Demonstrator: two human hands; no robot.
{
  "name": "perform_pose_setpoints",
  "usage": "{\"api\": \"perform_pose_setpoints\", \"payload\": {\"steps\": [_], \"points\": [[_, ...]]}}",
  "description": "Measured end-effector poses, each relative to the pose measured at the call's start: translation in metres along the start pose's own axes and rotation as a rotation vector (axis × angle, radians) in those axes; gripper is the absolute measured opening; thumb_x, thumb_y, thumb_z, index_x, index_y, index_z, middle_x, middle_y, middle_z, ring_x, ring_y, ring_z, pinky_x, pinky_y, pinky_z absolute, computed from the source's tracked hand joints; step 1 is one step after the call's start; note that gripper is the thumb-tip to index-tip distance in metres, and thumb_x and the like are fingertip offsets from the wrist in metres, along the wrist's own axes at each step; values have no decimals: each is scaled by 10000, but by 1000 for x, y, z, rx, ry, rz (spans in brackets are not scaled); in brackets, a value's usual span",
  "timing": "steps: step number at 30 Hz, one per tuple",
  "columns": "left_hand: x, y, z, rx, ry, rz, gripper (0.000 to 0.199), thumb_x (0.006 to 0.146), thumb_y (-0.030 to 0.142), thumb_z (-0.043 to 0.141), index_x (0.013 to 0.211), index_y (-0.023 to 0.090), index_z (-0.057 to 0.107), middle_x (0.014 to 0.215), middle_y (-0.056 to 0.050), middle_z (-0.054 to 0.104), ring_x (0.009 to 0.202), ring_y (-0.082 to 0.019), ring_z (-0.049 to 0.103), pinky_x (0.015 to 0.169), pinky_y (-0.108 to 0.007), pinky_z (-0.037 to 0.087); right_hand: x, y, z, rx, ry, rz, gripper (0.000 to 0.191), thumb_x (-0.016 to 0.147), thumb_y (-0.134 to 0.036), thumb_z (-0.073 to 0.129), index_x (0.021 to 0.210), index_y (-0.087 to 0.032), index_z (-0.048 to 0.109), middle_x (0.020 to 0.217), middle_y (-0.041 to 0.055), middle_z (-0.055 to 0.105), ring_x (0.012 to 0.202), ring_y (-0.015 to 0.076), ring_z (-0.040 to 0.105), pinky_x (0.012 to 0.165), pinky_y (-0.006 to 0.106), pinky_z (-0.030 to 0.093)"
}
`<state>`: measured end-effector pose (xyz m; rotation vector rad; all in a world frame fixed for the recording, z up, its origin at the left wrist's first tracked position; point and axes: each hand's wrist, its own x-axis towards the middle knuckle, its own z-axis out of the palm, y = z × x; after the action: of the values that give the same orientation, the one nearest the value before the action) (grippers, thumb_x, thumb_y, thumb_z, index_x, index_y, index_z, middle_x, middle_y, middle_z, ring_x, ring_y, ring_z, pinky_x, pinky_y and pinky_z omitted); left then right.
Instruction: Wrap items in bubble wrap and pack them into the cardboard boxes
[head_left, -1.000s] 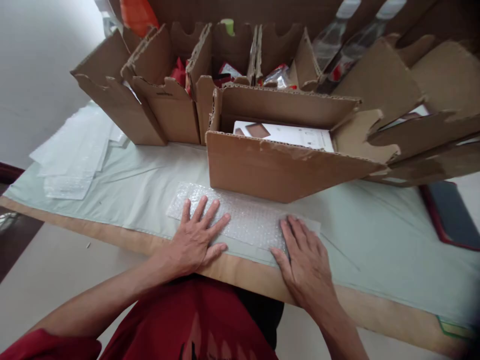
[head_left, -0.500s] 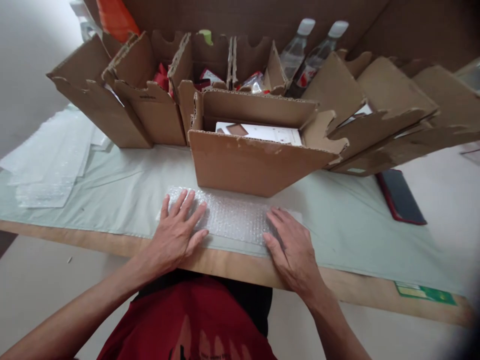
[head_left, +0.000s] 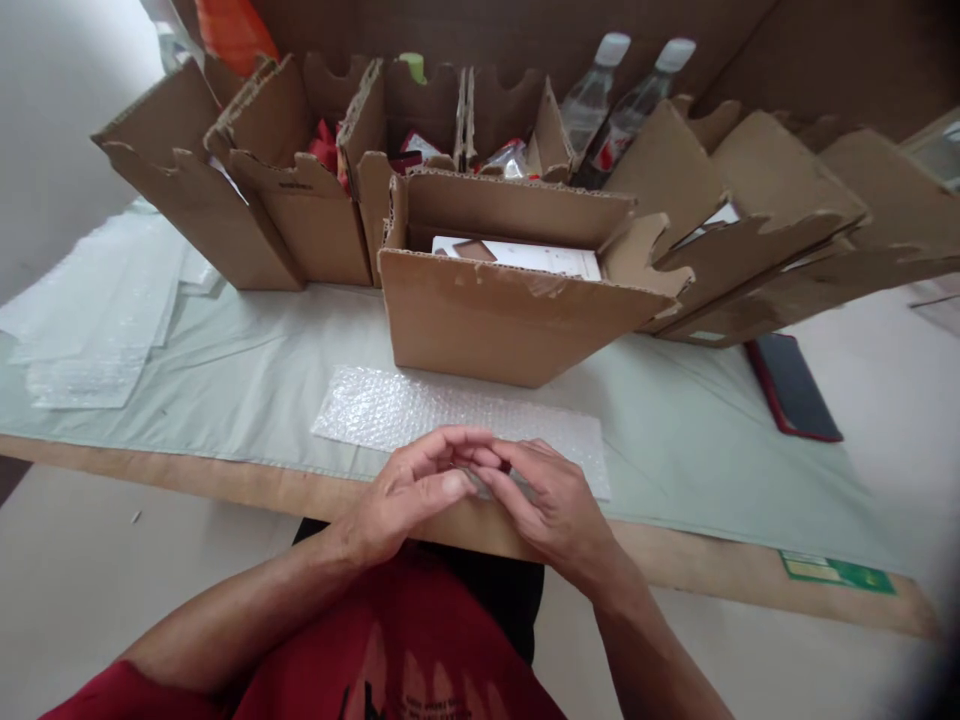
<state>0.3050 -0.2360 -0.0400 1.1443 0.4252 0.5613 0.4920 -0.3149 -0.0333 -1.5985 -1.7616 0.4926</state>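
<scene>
Meeting at the fingertips, our left hand (head_left: 397, 500) and right hand (head_left: 562, 515) curl toward each other low in the view, above the near edge of the table. The left hand's thumb lies apart from its curved fingers; the right hand's fingers and thumb bend in to meet the left fingertips. We cannot tell whether anything thin is pinched between them.

Just beyond this grip lies a strip of bubble wrap (head_left: 405, 405), flat on a pale green cloth (head_left: 675, 430). Its long axis runs from left to right across our front, slanting so that the right end comes nearer to us. The right hand is nearer that end and hides part of it; the left end reaches out uncovered, beyond the left hand. Whether either hand touches the wrap, we cannot tell.

Directly beyond the strip stands an open cardboard bin (head_left: 480, 320), with a white printed box (head_left: 517, 256) inside. Far to the left of our grip are loose bubble-wrap sheets (head_left: 97, 290); well off to the right, beyond the hands, lies a dark smartphone (head_left: 795, 385) with a red edge.
</scene>
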Motion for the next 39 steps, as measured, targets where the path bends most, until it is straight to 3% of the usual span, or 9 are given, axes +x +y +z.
{"api": "perform_pose_setpoints", "payload": {"steps": [6, 9, 14, 16, 20, 22, 27, 33, 39], "points": [[-12, -16, 24, 341, 180, 52, 580, 1005, 475, 582, 1526, 255, 455, 1404, -113, 566, 1242, -256, 556, 1113, -451, 438, 2, -7, 30, -380, 265, -129, 329, 1053, -222, 440, 794, -189, 639, 663, 34, 657, 646, 172, 555, 684, 346, 366], [-16, -5, 22, 247, 198, -31, 459, 1009, 448, 579, 1418, 238, 577, 1145, -76, 682, 1065, -226, 631, 1044, -426, 485, -4, -11, 20, -229, 142, -162, 305, 1033, -211, 466, 765, -192, 610, 648, 12, 629, 622, 149, 523, 672, 334, 359], [-7, 20, -7, -352, -256, -304, 474, 913, 518, 647, 1277, 219, 694, 1159, -119, 754, 698, -192, 715, 721, -361, 580, -11, 1, -8, 538, -163, -45, 296, 1032, -375, 528, 816, -207, 641, 628, -35, 611, 539, 116, 527, 541, 259, 418], [-5, 21, -9, -350, -305, -335, 526, 878, 544, 659, 1293, 222, 688, 1150, -133, 749, 726, -224, 728, 631, -336, 573, -11, 6, -7, 536, -135, -15, 318, 1039, -375, 509, 805, -207, 645, 626, -30, 621, 518, 114, 517, 526, 260, 415], [-11, 7, 16, 284, -5, -109, 464, 878, 296, 682, 1331, 205, 638, 1083, -105, 705, 992, -244, 683, 886, -412, 578, -12, 1, 9, -54, 107, -93, 306, 998, -199, 490, 726, -189, 631, 637, 7, 632, 609, 141, 542, 677, 327, 416], [-18, 4, 30, 557, 57, 110, 577, 865, 193, 691, 1427, 212, 564, 1172, -115, 649, 1078, -239, 632, 973, -435, 543, -14, -5, 13, -29, 134, -92, 305, 992, -176, 480, 722, -189, 621, 643, 7, 633, 611, 141, 537, 679, 331, 411], [-22, 26, 35, 336, -118, 72, 348, 1010, 325, 578, 1349, 277, 643, 1033, -61, 654, 925, -192, 635, 857, -358, 561, -19, -5, 7, 533, 37, 68, 238, 1024, -339, 562, 890, -222, 722, 721, 0, 705, 674, 155, 640, 690, 306, 511], [-15, 31, 25, 209, 8, -40, 390, 998, 400, 624, 1371, 286, 619, 1233, -83, 666, 1147, -248, 639, 1009, -409, 545, -22, -2, 16, 480, -1, 143, 303, 969, -483, 641, 1123, -227, 696, 928, 27, 751, 817, 181, 705, 715, 295, 566], [-12, 8, 33, 554, -67, 194, 447, 947, 218, 618, 1393, 221, 588, 1322, -137, 610, 1233, -281, 611, 1082, -479, 519, -23, -2, 27, -111, 222, -149, 278, 1033, -184, 475, 797, -204, 618, 655, -5, 643, 591, 137, 548, 606, 304, 398]]}}
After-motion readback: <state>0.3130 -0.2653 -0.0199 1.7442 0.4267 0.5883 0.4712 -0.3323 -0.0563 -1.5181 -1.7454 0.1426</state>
